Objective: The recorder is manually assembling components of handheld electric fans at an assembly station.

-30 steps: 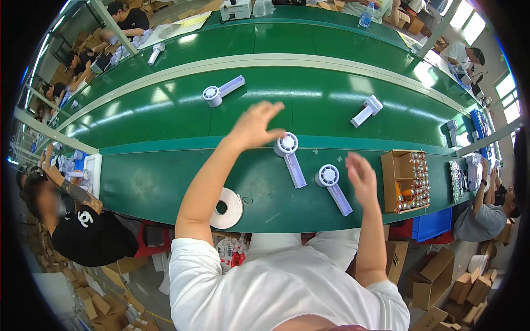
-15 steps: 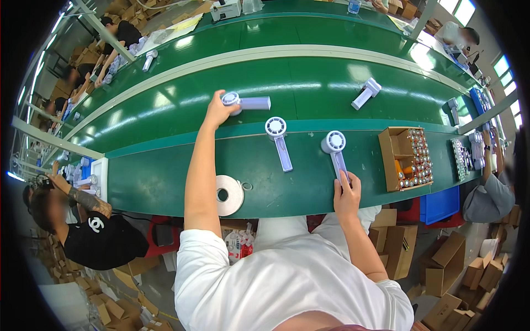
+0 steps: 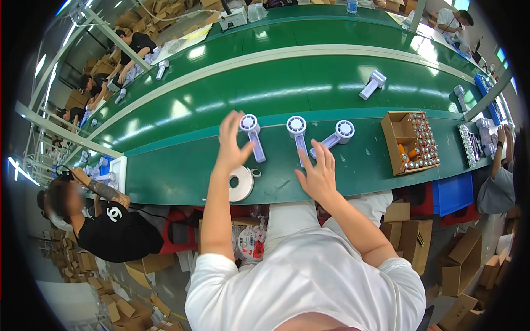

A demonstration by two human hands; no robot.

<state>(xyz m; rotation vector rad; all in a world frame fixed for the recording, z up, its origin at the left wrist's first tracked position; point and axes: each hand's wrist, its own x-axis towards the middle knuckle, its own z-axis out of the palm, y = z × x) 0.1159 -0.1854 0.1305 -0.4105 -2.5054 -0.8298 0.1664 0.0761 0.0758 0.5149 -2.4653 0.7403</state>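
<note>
The left fan point(image 3: 254, 138), pale with a round vented head, lies on the green workbench point(image 3: 165, 176), just beyond and slightly right of the white roll point(image 3: 244, 186). The middle fan point(image 3: 298, 137) lies farther right of the roll, its handle pointing toward the person, and the right fan point(image 3: 334, 138) farther right again, its handle slanting back toward the roll's side. The left hand point(image 3: 231, 148) hovers just beyond the roll, against the left side of the left fan, with fingers curved and thumb spread apart; it is not closed around anything, and I cannot tell whether the thumb touches the fan's handle. The right hand point(image 3: 320, 177), right of the roll, is open with fingers spread, its fingertips by the near ends of the middle and right fans' handles; contact is unclear there too. Well to the right of the roll stands a cardboard box point(image 3: 391, 144) with orange cells point(image 3: 422, 149) in it, and past that, a tray of small parts point(image 3: 469, 146). Lower, also right of the roll, sits a blue bin point(image 3: 452, 194). Beyond the roll runs a long green strip point(image 3: 221, 94) bearing another fan point(image 3: 374, 85), far to the right. Left of the roll, a co-worker in a black shirt point(image 3: 118, 231) sits beside the workbench.
</note>
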